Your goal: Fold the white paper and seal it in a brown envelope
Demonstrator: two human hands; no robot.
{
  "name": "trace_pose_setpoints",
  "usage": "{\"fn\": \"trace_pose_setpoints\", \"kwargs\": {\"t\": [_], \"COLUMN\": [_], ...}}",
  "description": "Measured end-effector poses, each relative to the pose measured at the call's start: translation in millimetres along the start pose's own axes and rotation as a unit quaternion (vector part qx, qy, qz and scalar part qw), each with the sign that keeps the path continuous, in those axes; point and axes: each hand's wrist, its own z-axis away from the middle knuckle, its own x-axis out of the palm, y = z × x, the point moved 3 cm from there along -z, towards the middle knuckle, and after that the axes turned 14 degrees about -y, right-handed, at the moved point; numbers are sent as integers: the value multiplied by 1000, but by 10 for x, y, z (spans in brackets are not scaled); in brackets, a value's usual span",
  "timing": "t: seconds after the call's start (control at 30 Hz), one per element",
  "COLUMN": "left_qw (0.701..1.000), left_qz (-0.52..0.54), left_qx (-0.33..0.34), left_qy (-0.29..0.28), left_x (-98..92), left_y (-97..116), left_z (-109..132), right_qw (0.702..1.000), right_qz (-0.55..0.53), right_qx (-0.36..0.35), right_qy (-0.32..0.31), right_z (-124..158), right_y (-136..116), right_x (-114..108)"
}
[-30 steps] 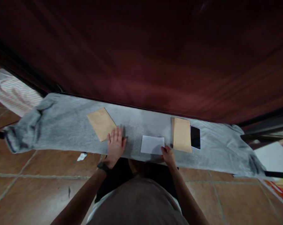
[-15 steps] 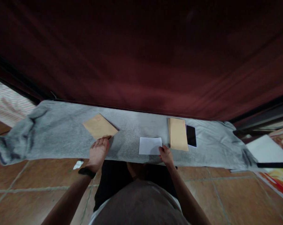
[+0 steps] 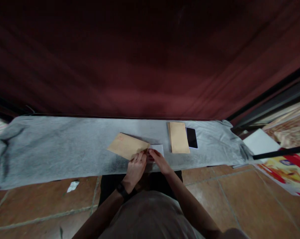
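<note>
My left hand [image 3: 137,165] is closed on the near right part of a tan paper envelope [image 3: 127,145], which lies tilted on the grey cloth. Close beside it, my right hand [image 3: 159,160] rests over a white sheet of paper [image 3: 160,148], its fingers meeting the envelope's right end. Part of the sheet is hidden by the right hand and the envelope. Whether the sheet is inside the envelope or only next to it, I cannot tell. What the right fingertips pinch is too small to make out clearly.
A stack of tan envelopes [image 3: 179,137] lies to the right, with a dark-screened phone [image 3: 192,137] beside it. Grey cloth [image 3: 65,146] covers the narrow surface, backed by a dark red panel [image 3: 140,73]. A white scrap [image 3: 73,186] is on the tiled floor.
My left hand has brought the envelope rightward to the white sheet and turned it. My right hand has moved left from the sheet's right edge to the envelope's end. The view has shifted.
</note>
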Motion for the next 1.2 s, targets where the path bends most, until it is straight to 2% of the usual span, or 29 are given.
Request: {"fn": "trace_pose_setpoints", "kwargs": {"t": [0.07,0.17,0.33,0.5,0.7,0.9,1.07,1.13,1.2], "left_qw": [1000,999,996,991,980,986,987,988,989], "left_qz": [11,26,1,-31,5,-4,-26,-31,-33], "left_qx": [12,40,80,115,141,148,141,140,133], "left_qy": [-7,-17,-24,-65,-140,-78,-68,-64,-53], "left_x": [13,21,0,-19,46,-18,-15,-4,7], "left_y": [45,51,-208,-516,-567,-485,-467,-475,-476], "left_z": [10,38,40,-88,-223,-248,-280,-297,-311], "right_qw": [995,993,996,999,997,997,991,986,975], "right_qz": [-87,-117,-78,2,74,64,128,151,177], "right_qx": [5,6,24,26,4,30,17,12,-20], "right_qy": [-41,-26,-34,-35,-20,-15,22,65,133], "right_z": [-76,-106,-47,-7,26,-17,-41,19,122], "right_y": [13,43,84,109,144,213,173,120,34], "right_x": [130,187,56,-130,-236,-235,-219,-252,-310]}}
